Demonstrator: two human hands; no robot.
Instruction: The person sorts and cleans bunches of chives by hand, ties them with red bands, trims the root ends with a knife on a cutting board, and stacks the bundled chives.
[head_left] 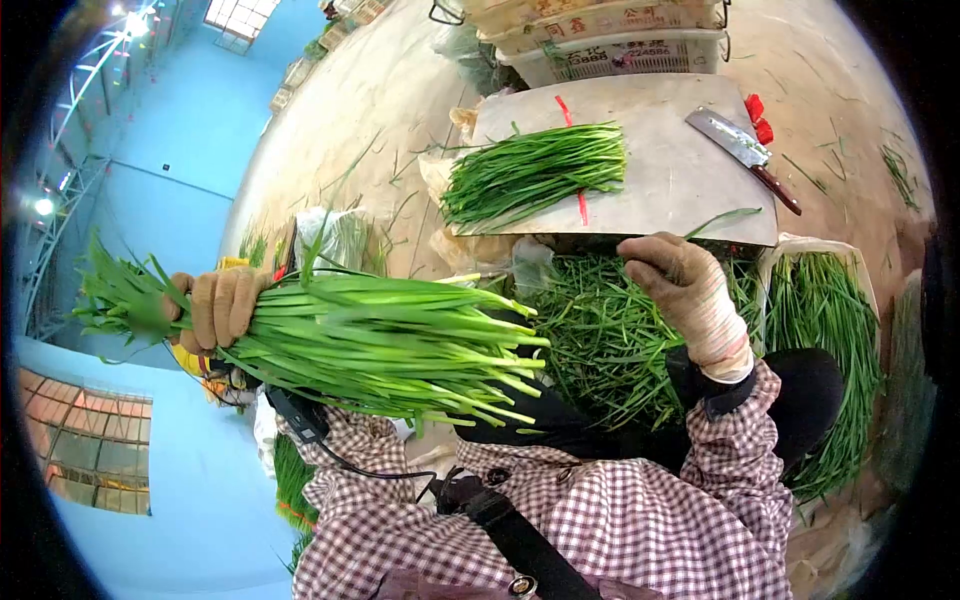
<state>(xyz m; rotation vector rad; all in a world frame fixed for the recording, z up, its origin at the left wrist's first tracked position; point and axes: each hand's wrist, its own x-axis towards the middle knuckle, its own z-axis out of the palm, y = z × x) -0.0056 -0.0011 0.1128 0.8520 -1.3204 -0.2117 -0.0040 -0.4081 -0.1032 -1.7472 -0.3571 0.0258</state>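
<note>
My gloved left hand (222, 310) is wrapped around a large bunch of garlic chives (390, 345), lifted at the left with the pale cut ends pointing right. My right hand (685, 295), in a brown glove with a whitish cuff, hovers over loose green chive leaves (600, 335) in front of the board. Its fingers are curled together toward the thumb; whatever may be between them is too small to make out. A second bunch of chives (535, 175) lies on the pale board (660, 180), with a red tie strip (582, 208) showing beneath it.
On the board's right rests a cleaver (735, 140) with a wooden handle, beside red ties (758, 118). Stacked plastic crates (620, 60) stand behind. More chives (820, 330) fill a lined container at the right. Scattered leaves lie on the floor (830, 60).
</note>
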